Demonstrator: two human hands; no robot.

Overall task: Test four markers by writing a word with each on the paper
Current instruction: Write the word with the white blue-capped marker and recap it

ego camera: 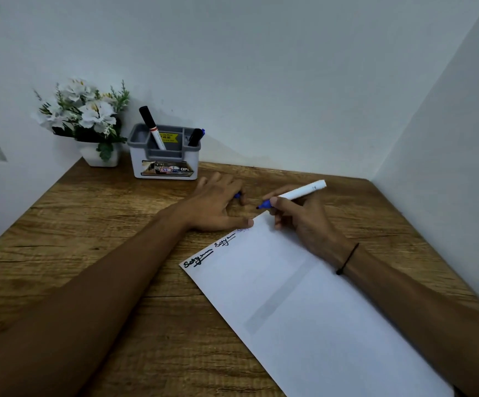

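A white sheet of paper (pixel 304 305) lies angled on the wooden desk (pixel 95 230). Along its top edge are two dark written words and a faint third one near the corner. My right hand (pixel 298 219) holds an uncapped white marker with a blue tip (pixel 295 194), its tip just off the paper's far corner. My left hand (pixel 218 204) lies palm down on the desk, thumb touching the paper's corner, with a blue cap (pixel 236 195) peeking out under its fingers. A grey organiser (pixel 163 156) at the back holds a black-capped marker (pixel 152 127) and another dark marker (pixel 196 136).
A white pot of white artificial flowers (pixel 89 118) stands left of the organiser against the wall. White walls close the desk at the back and on the right. Bare wood shows to the left of the paper.
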